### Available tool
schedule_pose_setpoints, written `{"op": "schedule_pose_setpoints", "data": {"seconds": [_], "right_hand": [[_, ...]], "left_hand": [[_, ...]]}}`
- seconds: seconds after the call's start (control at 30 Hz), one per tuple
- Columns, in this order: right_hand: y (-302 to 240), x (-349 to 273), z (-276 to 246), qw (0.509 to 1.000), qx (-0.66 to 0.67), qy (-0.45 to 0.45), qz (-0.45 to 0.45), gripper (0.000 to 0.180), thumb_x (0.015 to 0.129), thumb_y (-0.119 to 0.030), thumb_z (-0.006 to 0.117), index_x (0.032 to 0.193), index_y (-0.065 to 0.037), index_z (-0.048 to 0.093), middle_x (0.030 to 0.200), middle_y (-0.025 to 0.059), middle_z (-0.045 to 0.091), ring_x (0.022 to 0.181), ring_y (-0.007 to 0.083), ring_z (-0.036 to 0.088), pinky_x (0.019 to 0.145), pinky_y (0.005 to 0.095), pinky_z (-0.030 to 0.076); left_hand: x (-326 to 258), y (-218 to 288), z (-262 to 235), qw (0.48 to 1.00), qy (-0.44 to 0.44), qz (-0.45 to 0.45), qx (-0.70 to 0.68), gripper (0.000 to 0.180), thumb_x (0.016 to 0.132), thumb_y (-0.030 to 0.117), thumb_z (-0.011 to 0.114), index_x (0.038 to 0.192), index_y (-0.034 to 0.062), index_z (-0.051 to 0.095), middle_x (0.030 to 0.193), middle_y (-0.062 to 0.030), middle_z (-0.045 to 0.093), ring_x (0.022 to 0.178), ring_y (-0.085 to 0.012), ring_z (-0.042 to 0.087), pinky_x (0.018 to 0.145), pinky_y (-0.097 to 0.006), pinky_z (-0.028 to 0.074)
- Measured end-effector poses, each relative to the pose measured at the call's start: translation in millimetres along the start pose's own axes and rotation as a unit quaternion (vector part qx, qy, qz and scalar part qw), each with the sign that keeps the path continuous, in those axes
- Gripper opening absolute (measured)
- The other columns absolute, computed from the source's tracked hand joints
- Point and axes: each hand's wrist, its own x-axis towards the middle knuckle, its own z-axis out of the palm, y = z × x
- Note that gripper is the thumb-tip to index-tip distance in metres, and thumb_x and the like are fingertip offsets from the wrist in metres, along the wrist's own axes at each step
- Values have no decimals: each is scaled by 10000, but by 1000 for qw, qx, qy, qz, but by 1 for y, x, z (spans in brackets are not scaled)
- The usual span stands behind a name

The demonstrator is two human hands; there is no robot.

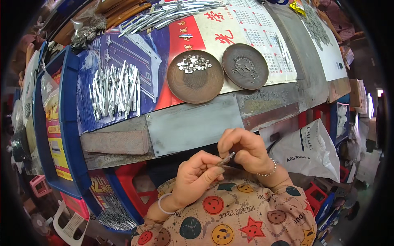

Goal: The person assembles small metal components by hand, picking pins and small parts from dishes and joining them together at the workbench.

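Observation:
Just in front of my body, both hands meet over a small, shiny, narrow metal piece (227,158). My left hand (199,176) is closed, pinching its near end between thumb and fingertips. My right hand (246,152), curled over the other end, grips it with bent fingers. The fingers cover most of the piece, so its exact kind cannot be made out. Beyond my hands a flat grey metal plate (195,127) lies at the bench edge. Behind it are a round brown dish (197,90) with small shiny discs (193,64) and a darker dish (232,76) with thin pins (245,66).
Slim metal strips (117,91) lie heaped on the left of the poster-covered bench, with another heap (168,15) farther back. A brownish block (115,142) rests on the front edge. A blue crate (73,119) stands left; a white plastic bag (310,153) sits right.

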Motion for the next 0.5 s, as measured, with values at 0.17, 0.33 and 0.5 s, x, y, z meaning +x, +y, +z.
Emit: {"op": "schedule_pose_setpoints", "data": {"seconds": [0.17,0.33,0.5], "right_hand": [[-3,3,-10,994,-100,-28,-33,414,969,-342,453,732,-4,480,702,84,503,584,184,495,538,286,407],[-12,1,-3,956,-278,-51,-77,336,926,-230,516,670,-14,494,626,98,467,506,261,472,464,330,395],[-14,-3,9,920,-378,-31,-95,229,871,-125,552,662,-33,527,586,82,463,461,263,482,416,342,391]], "left_hand": [[-1,-11,-1,990,24,80,115,123,903,39,586,1006,-26,566,778,-43,644,667,-54,599,580,-186,472],[0,-19,-1,977,19,109,181,99,887,31,598,975,-11,583,732,-38,645,634,-54,600,558,-202,474],[-5,-25,0,979,19,114,170,79,890,34,589,959,-2,581,716,-43,644,628,-70,610,558,-214,479]]}}
